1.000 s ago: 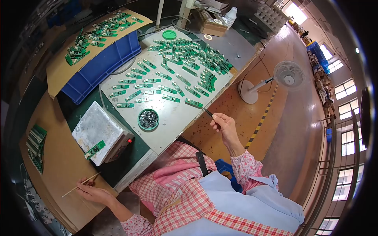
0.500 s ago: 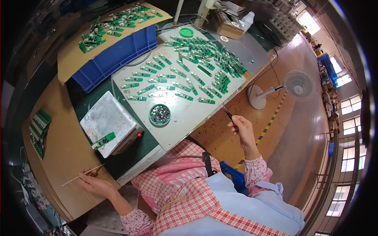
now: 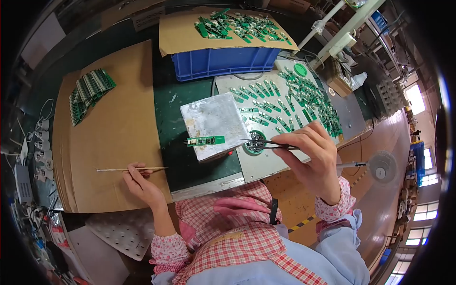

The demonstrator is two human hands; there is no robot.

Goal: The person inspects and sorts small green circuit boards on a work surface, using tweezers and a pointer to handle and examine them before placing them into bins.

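My right hand grips a pair of black tweezers, whose tips point left over the green dish of small dark parts, near the right edge of a metal-topped block. Whether a part sits between the tips cannot be made out. A single green circuit board lies across the block's front, its pin end jutting past the left edge. Over the cardboard, my left hand pinches a thin pale stick, held level. A red light glows on the block's side.
Many green boards are spread over the pale work plate on the right. Behind the block, a blue crate carries cardboard with more boards. Stacked boards rest on cardboard at left. A fan stands at right.
The view has swung left. My right hand has brought the tweezers from beside the table's right edge to over the dish, close to the block. My left hand still holds the stick.
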